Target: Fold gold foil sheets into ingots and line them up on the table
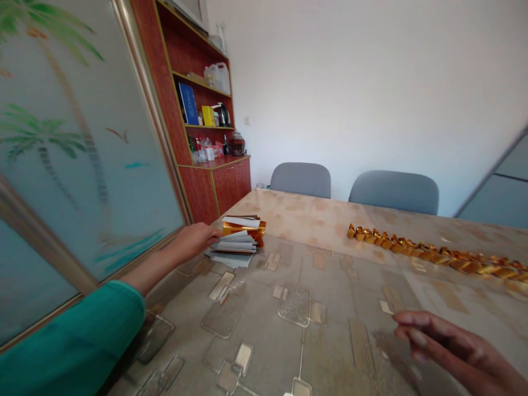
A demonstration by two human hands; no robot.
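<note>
Patterned tabletop (pixel 264 308), left fingers (pixel 210 234) touching foil and paper stack (pixel 241 236), right fingers (pixel 416 330) half-open, empty

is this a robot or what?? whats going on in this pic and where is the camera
No robot here: these are a person's own two bare hands, filmed by one camera worn on their head, looking forward and down. The left hand reaches in from the left, in a teal sleeve, and is at the edge of a stack of paper sheets with gold foil among them. The right hand hangs above the table at the lower right, with nothing visible in it. The patterned table cover also bears a long row of folded gold foil pieces. Behind it stand two grey chairs and a red wooden shelf unit, and on the left is a frosted glass panel painted with palm trees.
</note>
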